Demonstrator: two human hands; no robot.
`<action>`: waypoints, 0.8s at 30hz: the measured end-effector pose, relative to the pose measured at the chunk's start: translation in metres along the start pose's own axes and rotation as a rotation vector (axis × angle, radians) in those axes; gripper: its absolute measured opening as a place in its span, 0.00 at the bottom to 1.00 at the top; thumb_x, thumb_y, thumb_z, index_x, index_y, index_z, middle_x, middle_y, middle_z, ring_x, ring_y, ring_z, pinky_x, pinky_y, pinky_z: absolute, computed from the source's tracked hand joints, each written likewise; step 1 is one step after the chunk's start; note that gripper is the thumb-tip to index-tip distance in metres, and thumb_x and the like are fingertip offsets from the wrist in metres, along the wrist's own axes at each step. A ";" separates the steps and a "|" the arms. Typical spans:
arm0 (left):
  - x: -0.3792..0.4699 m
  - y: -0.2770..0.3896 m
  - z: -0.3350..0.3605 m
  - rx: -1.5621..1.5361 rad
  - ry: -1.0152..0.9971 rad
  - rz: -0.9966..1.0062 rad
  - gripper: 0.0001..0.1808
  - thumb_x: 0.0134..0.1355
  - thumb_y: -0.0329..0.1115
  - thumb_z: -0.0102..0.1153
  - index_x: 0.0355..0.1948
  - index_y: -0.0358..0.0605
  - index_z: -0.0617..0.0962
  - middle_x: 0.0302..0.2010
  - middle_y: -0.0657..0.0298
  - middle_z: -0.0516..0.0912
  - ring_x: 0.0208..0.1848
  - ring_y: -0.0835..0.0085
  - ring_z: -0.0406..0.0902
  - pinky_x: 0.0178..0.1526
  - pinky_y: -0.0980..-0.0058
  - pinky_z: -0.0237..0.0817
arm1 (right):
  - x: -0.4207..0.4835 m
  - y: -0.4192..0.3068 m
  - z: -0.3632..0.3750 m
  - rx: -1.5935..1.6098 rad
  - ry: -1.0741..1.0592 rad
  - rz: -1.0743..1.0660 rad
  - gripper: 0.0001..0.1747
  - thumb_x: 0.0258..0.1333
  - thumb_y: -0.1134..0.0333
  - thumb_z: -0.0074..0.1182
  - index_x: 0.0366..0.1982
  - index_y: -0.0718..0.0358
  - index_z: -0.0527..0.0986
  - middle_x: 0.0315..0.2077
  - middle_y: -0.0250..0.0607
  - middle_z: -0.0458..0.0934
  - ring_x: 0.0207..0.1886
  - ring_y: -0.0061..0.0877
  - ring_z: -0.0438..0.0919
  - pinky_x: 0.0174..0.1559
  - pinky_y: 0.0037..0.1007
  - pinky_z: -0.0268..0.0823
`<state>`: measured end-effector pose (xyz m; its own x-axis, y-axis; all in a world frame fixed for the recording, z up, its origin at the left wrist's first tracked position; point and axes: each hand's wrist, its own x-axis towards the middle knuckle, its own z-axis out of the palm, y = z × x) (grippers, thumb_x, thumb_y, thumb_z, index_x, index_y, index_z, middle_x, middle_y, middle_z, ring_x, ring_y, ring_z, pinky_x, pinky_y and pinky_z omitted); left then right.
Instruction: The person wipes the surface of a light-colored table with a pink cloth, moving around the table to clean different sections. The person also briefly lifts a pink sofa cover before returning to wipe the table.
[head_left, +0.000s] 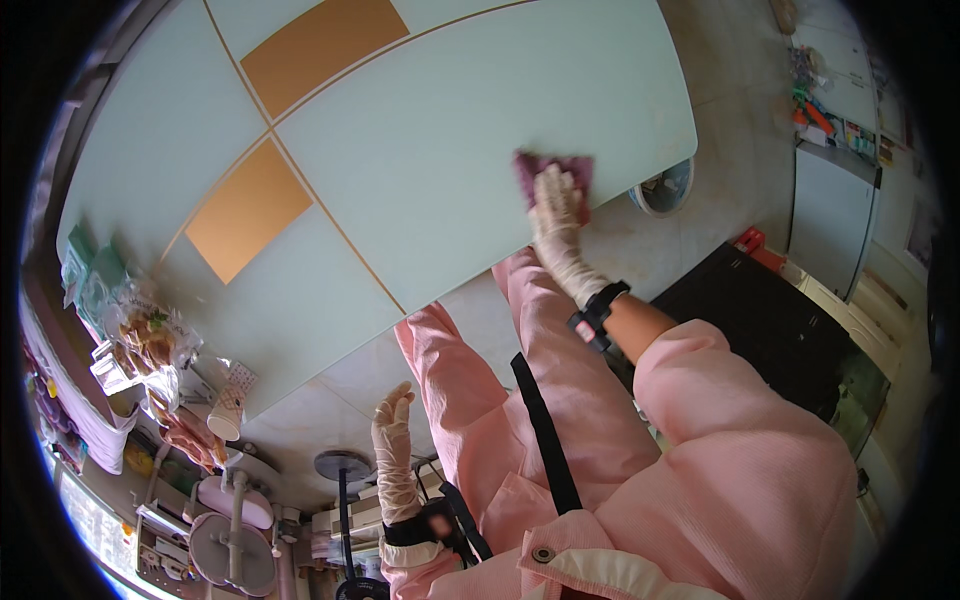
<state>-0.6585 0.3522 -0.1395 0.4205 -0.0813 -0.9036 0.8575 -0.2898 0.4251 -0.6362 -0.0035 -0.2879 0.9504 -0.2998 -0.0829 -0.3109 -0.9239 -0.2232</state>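
Note:
My right hand (557, 206), in a pale translucent glove, presses a purple cloth (530, 166) flat against the pale green glass tabletop (450, 142). The cloth is near the table's front edge, toward the right corner, and looks slightly blurred. My gloved left hand (393, 420) hangs beside my left leg, below the table edge. It holds nothing, and its fingers are slightly curled and apart from the thumb. Dark straps with small devices circle both wrists. Orange-brown panels and thin lines pattern the tabletop.
At the table's left end stand a clear bag of food (146, 334), a paper cup (227, 412) and green packaging (94, 259). A bin (664, 189) sits on the floor under the right corner. A black-topped surface (750, 330) lies to my right, near a small fridge (831, 217).

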 end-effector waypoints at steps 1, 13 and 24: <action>0.000 0.000 -0.002 0.005 -0.001 0.002 0.15 0.61 0.32 0.45 0.45 0.33 0.73 0.41 0.59 0.77 0.43 0.75 0.71 0.48 0.79 0.60 | -0.008 -0.025 0.002 0.009 -0.070 -0.056 0.28 0.55 0.63 0.39 0.57 0.62 0.55 0.60 0.46 0.50 0.64 0.43 0.47 0.61 0.46 0.38; -0.028 -0.006 -0.040 -0.009 0.112 -0.040 0.16 0.59 0.33 0.47 0.45 0.35 0.74 0.40 0.60 0.77 0.42 0.75 0.71 0.49 0.78 0.58 | 0.002 -0.244 0.044 0.244 -0.357 -0.960 0.28 0.50 0.68 0.39 0.57 0.54 0.58 0.60 0.28 0.53 0.63 0.26 0.50 0.65 0.34 0.37; -0.046 -0.001 -0.042 -0.105 0.200 -0.059 0.16 0.58 0.35 0.49 0.45 0.37 0.74 0.39 0.62 0.77 0.41 0.78 0.70 0.49 0.81 0.55 | 0.143 -0.237 0.042 0.041 -0.259 -0.790 0.27 0.56 0.58 0.38 0.58 0.55 0.56 0.61 0.35 0.49 0.65 0.31 0.45 0.64 0.39 0.32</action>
<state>-0.6662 0.3966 -0.0964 0.4102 0.1261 -0.9032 0.9040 -0.1870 0.3845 -0.4269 0.1827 -0.2878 0.8581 0.5022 -0.1071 0.4419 -0.8284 -0.3442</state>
